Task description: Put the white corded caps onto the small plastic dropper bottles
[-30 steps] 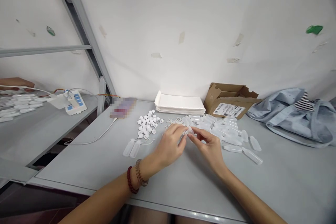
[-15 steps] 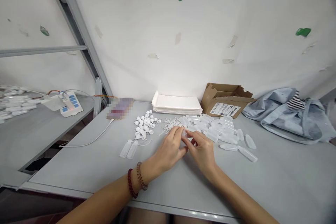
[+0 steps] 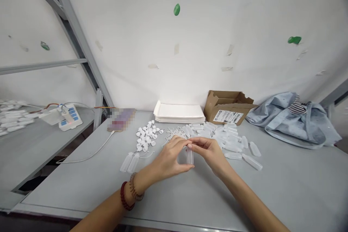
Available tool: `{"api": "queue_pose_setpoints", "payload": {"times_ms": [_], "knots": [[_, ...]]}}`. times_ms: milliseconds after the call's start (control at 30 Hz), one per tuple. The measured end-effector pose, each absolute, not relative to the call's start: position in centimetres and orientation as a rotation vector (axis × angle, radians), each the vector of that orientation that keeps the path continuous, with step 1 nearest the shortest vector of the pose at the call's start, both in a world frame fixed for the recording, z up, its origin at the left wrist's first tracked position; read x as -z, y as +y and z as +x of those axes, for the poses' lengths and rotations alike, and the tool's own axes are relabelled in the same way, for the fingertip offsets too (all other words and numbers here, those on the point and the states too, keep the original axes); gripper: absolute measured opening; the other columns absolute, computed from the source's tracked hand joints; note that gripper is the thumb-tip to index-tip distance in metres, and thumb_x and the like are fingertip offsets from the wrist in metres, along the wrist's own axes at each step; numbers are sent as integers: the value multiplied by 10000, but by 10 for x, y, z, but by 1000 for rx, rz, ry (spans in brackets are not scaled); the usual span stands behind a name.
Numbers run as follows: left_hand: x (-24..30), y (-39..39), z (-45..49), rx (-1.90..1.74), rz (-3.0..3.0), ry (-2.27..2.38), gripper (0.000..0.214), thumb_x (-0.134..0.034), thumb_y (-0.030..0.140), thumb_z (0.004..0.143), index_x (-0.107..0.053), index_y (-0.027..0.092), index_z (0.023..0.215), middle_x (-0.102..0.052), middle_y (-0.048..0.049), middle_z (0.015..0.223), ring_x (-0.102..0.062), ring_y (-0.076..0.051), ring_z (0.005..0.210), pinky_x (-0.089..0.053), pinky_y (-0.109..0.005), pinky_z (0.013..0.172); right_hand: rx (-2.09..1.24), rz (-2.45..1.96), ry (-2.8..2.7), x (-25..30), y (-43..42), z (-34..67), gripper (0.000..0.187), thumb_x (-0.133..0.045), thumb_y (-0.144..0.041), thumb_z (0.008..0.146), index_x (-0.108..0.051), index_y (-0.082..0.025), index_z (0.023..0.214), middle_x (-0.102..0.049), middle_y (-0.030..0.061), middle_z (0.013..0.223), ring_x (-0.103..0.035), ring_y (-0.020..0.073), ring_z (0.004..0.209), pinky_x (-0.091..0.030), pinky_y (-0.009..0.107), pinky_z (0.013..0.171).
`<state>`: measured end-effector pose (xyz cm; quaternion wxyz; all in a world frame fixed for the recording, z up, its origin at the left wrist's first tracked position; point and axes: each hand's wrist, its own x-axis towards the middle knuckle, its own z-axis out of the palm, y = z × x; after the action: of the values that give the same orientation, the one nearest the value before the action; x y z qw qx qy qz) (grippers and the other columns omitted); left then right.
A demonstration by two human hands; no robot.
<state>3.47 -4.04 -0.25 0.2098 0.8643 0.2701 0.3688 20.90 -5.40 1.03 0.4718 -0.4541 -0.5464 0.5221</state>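
Observation:
A small translucent plastic bottle (image 3: 190,157) stands upright between my hands. My left hand (image 3: 169,156) grips it, thumb near its lower end and fingers over its top. My right hand (image 3: 210,151) pinches at the bottle's upper end; the fingers hide what is there. Behind my hands spreads a pile of similar bottles (image 3: 231,147), with loose ones to the right. White caps (image 3: 145,138) are heaped to the left, beside a bunch of thin white strips (image 3: 174,132). Nearer me on the left, two bottles with white tops (image 3: 133,163) lie side by side.
A stack of white sheets or envelopes (image 3: 179,112) and an open cardboard box (image 3: 227,110) are by the wall. A blue cloth bag (image 3: 293,125) lies right. A cable (image 3: 100,145) runs from a blurred phone-like object (image 3: 121,119); a power strip (image 3: 70,117) sits far left.
The bottle now shows upright below my fingers, where it was mostly covered before. My left thumb has moved down and away from its fingers. The camera view has tilted and shifted slightly.

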Motion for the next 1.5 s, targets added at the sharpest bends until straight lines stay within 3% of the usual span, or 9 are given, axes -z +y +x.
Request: {"api": "queue_pose_setpoints", "payload": {"times_ms": [233, 567, 700, 933, 1100, 1500], "knots": [[-13, -42, 9, -766, 2674, 782, 423, -738, 291, 742, -536, 168, 1092, -579, -69, 1025, -436, -238, 1057, -461, -363, 890, -1439, -1184, -1225, -11, -50, 194, 337, -829, -323, 557, -690, -157, 815, -758, 57, 794, -703, 208, 792, -504, 345, 819], [-22, -68, -62, -503, 2761, 1047, 438, -743, 275, 692, -550, 184, 1074, -513, -81, 1062, -425, -258, 1055, -435, -374, 880, -1491, -1269, -1425, -10, -49, 124, 277, -769, -187, 575, -610, -167, 800, -726, 5, 656, -673, 165, 621, -491, 293, 655], [-14, -71, -84, -536, 2602, 1127, 418, -737, 316, 701, -578, 206, 1071, -505, -76, 1082, -429, -252, 1063, -440, -371, 886, -1473, -1232, -1514, -2, -46, 105, 196, -735, -225, 622, -610, -170, 763, -702, 7, 590, -662, 168, 555, -492, 282, 573], [-1, -63, -102, -579, 2483, 1182, 534, -746, 401, 692, -591, 211, 1167, -519, -84, 1096, -423, -263, 1079, -430, -405, 921, -1212, -1147, -1814, 16, -42, 97, 58, -595, -172, 724, -634, -162, 765, -700, 11, 620, -663, 165, 616, -508, 291, 645], [2, -60, -105, -521, 2511, 1228, 519, -760, 368, 668, -610, 206, 1138, -519, -82, 1094, -431, -268, 1076, -415, -413, 934, -880, -1125, -2078, 23, -45, 95, 176, -538, -117, 805, -685, -192, 744, -709, 20, 720, -608, 161, 657, -454, 297, 677], [-3, -51, -114, -346, 2570, 1225, 509, -736, 394, 690, -605, 229, 1153, -494, -71, 1077, -419, -270, 1070, -395, -408, 927, -376, -1149, -2337, 35, -42, 89, 100, -574, -109, 856, -651, -157, 814, -630, 102, 880, -530, 237, 880, -432, 374, 783]]}}
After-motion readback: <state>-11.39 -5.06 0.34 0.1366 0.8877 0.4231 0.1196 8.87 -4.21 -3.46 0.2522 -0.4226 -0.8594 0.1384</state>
